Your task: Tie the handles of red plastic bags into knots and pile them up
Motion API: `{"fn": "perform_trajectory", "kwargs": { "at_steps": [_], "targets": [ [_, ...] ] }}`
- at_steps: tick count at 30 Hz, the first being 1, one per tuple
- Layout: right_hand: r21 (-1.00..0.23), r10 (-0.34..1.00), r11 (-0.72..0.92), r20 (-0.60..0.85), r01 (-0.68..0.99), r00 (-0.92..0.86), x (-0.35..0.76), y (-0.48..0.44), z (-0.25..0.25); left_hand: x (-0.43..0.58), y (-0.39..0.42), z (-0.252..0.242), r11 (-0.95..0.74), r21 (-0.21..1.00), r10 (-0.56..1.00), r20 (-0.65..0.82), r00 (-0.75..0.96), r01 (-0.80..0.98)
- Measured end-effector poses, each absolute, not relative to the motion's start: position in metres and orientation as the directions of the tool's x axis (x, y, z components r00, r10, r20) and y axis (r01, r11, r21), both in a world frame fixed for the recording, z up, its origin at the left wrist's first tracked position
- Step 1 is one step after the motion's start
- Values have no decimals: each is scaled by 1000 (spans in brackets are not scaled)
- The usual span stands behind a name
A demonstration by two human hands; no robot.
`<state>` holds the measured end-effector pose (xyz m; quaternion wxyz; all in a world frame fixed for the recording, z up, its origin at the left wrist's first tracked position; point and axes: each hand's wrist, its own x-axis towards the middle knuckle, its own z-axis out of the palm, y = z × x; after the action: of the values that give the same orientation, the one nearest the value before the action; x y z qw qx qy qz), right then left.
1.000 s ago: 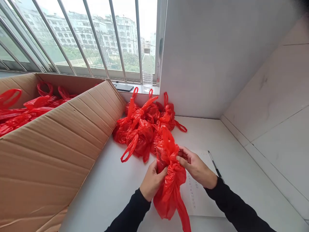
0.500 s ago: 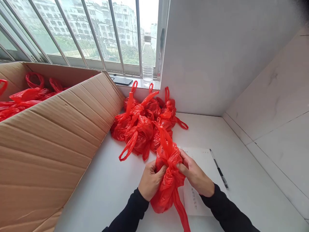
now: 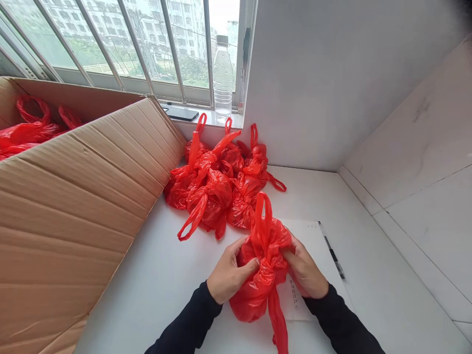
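Note:
A knotted red plastic bag [image 3: 252,297] is held between my two hands above the white table. My left hand [image 3: 229,273] grips its left side, the thumb pressed near the knot. On the other side my right hand [image 3: 304,268] closes around the bag's edge, some of its fingers hidden behind the plastic. One loop handle stands up from the knot, and another hangs down toward me. What the bag contains cannot be seen. Under the right hand lies a sheet of paper [image 3: 302,231] with handwritten marks, partly covered by the bag and hand.
Several tied red bags [image 3: 212,196] are heaped against the wall. To the left stands a large cardboard box [image 3: 84,196] with more red bags [image 3: 29,132] inside. A black pen [image 3: 334,253] lies at the paper's right edge. On the windowsill are a water bottle [image 3: 222,81] and a phone [image 3: 181,113].
The bag's upper loop has swung upright, and its knot has shifted slightly right. My left hand's grip has spread wider around the bag. The view has tilted down a little.

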<state>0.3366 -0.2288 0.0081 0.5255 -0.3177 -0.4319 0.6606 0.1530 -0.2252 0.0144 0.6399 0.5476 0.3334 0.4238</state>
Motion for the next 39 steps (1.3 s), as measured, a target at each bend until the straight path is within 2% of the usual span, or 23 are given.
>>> {"fn": "perform_trajectory", "kwargs": {
  "at_steps": [7, 13, 18, 23, 32, 39],
  "targets": [
    [-909, 987, -56, 13, -412, -163, 339, -228, 3, 151, -227, 14, 14, 989, 871, 61, 488, -149],
    [-895, 993, -45, 9, -444, -118, 339, -229, 2, 153, -226, 14, 66, 978, 905, 25, 425, -199],
    [-880, 987, -71, 6, -470, -161, 337, -229, 5, 153, -224, 11, 52, 975, 933, 30, 358, -218],
    [-906, 976, -61, 34, -420, -215, 337, -230, 7, 153, -225, 12, 8, 982, 924, 65, 377, -189],
    [-919, 977, -57, 29, -390, -211, 338, -230, 8, 151, -225, 13, -18, 996, 921, 50, 386, -87],
    [-911, 978, -78, 10, -406, -209, 336, -230, 6, 150, -224, 13, -12, 994, 926, 53, 375, -110]
  ]
}}
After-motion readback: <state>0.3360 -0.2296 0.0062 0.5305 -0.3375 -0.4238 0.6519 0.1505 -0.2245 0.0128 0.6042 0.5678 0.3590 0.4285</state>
